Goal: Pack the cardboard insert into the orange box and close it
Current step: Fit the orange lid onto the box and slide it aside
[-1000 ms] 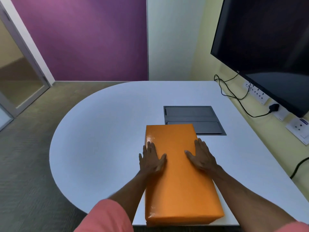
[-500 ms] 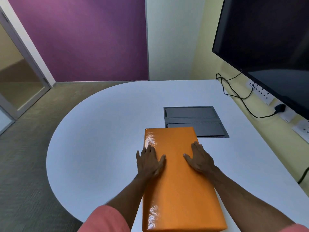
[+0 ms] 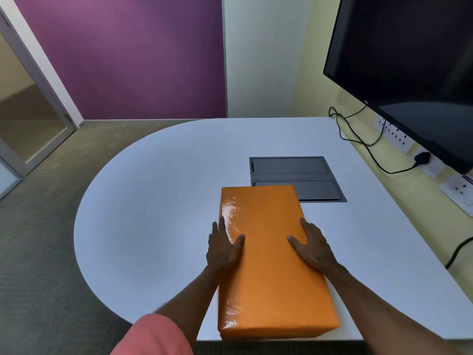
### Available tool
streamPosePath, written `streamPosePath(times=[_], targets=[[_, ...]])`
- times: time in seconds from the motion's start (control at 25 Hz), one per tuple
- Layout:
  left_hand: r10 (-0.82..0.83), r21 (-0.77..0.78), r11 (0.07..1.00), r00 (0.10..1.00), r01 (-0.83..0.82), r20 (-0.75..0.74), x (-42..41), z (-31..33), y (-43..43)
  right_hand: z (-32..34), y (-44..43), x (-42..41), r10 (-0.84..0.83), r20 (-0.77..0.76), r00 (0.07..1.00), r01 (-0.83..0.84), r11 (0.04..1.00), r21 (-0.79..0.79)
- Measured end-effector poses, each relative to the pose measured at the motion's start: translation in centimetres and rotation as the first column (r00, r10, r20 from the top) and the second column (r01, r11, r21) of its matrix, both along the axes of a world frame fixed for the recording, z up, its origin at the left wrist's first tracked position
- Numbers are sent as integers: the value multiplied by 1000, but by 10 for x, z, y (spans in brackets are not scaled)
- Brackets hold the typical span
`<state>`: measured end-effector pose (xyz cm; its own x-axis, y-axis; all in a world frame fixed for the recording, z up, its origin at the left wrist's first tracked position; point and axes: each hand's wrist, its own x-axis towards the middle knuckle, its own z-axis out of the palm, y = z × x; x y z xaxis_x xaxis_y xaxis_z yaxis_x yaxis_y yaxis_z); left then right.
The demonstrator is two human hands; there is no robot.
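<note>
Hands slid outward over the last second: thumbs on top, fingers now wrapping the long edges instead of pressing flat. Left hand [image 3: 223,248] on the left edge, grip loose, fingers spread. Orange box [image 3: 271,262] sits lid-on at the near edge of the tabletop [image 3: 153,201], glossy, no gap or insert visible; reads as closed. Right hand [image 3: 312,248] mirrors on the right edge.
</note>
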<state>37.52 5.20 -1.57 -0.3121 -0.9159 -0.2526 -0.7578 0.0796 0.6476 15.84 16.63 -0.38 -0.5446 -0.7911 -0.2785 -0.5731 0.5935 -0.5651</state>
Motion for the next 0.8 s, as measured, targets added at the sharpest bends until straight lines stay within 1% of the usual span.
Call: streamPosePath(times=[0.16, 0.28, 0.36, 0.56, 0.8], targets=[[149, 156, 979, 984, -133, -93, 0, 0, 13, 1, 11, 7, -59, 129, 990, 65, 997, -42], [194, 207, 965, 969, -160, -154, 1, 5, 14, 3, 11, 11, -120, 169, 978, 127, 991, -33], [200, 218, 963, 961, -157, -190, 3, 8, 13, 4, 11, 14, -137, 186, 973, 145, 989, -33], [188, 216, 966, 960, -142, -208, 5, 23, 12, 16, 14, 16, -176, 210, 962, 192, 980, -55], [124, 237, 970, 949, -54, -292, -14, 41, 13, 50, 36, 2, -215, 231, 949, 244, 964, -107]])
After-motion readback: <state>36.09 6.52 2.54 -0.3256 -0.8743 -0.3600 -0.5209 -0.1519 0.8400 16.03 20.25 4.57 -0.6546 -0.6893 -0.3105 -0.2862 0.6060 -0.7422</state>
